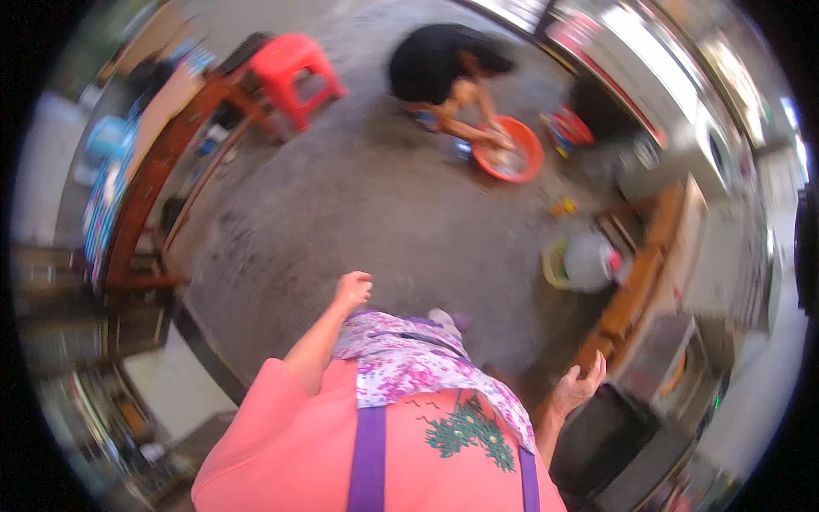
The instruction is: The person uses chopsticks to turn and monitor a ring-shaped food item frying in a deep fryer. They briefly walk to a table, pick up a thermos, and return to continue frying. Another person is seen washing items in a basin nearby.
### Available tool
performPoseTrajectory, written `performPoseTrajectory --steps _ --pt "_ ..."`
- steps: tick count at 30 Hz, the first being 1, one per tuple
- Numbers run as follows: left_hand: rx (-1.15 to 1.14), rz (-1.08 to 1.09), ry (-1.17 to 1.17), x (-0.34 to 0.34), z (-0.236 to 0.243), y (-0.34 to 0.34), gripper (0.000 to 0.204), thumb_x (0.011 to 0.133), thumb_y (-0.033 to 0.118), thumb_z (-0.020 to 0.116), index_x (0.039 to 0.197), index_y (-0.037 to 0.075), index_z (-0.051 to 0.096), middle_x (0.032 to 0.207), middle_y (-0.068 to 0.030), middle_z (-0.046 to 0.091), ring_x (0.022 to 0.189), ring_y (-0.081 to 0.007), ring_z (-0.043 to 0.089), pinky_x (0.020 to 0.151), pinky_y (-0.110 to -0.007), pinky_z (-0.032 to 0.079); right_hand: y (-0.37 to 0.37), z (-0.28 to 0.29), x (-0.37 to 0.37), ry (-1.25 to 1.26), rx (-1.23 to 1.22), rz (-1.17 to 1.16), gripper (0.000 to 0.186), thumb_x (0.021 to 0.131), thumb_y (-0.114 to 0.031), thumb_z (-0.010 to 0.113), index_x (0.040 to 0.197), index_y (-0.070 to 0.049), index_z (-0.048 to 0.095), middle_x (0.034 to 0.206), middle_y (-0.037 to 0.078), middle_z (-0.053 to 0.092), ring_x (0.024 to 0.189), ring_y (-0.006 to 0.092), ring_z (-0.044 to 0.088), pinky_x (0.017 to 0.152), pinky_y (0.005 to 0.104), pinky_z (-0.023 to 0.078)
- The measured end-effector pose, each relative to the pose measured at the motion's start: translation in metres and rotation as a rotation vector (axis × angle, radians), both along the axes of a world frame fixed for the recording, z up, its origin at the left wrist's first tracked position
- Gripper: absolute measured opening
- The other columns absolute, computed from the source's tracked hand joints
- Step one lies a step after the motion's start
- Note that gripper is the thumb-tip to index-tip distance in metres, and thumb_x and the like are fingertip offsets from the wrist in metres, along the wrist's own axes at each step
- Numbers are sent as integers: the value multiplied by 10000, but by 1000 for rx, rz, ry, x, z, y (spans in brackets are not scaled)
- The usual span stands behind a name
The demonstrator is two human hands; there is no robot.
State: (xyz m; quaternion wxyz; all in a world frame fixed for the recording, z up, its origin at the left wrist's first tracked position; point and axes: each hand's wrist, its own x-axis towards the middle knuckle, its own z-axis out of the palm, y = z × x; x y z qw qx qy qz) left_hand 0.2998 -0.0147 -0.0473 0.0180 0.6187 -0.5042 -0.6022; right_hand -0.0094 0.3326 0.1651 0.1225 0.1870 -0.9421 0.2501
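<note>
Bench [638, 288] at 3 o'clock looks heavy and stiff, best gripped along its long edge. Left hand [351, 292] at 8, curled, how tightly unclear, and right hand [577, 390] at 4, spread near the bench, are apart, nothing visibly held; floor [341, 196] gives room toward 12, past the table [158, 177] edge at 10.

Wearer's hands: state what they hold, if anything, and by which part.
Nothing visible in either: the left hand is curled, the right hand open.
</note>
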Motion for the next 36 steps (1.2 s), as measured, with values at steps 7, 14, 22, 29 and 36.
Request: performPoseTrajectory --steps 7,14,22,29,36 --pt "-129 -1 86 165 48 -84 309 802 125 589 1076 -14 613 894 -94 662 650 -147 605 547 -301 498 -167 -115 81 -263 -38 598 398 754 101 527 1135 1 579 1030 141 603 872 235 601 801 305 480" --pt "-715 -76 656 270 335 -210 288 904 196 531 1094 -13 589 1004 -119 664 914 -210 634 800 -320 496 -222 -307 67 -737 827 855 287 750 -37 582 1018 54 632 841 203 667 626 261 649 572 381 526" --pt "-683 -242 941 362 486 -239 196 871 137 511 938 -41 559 910 -197 625 833 -310 619 713 -372 493 -492 -267 205 -1062 827 726 282 768 -50 579 1026 52 632 828 191 668 625 243 650 556 363 528" --pt "-576 37 833 470 529 -337 241 880 151 548 1049 -20 567 977 -138 631 892 -219 616 764 -323 496 -761 -257 347 -1383 414 702 278 784 -62 578 1032 50 633 817 181 669 624 227 650 542 347 530" --pt "-546 635 442 649 434 -427 302 886 171 572 1129 -9 569 1020 -112 632 911 -169 620 769 -298 508 -928 -198 537 -1045 510 1261 328 790 -90 594 1095 27 620 790 151 671 627 183 648 556 301 526"
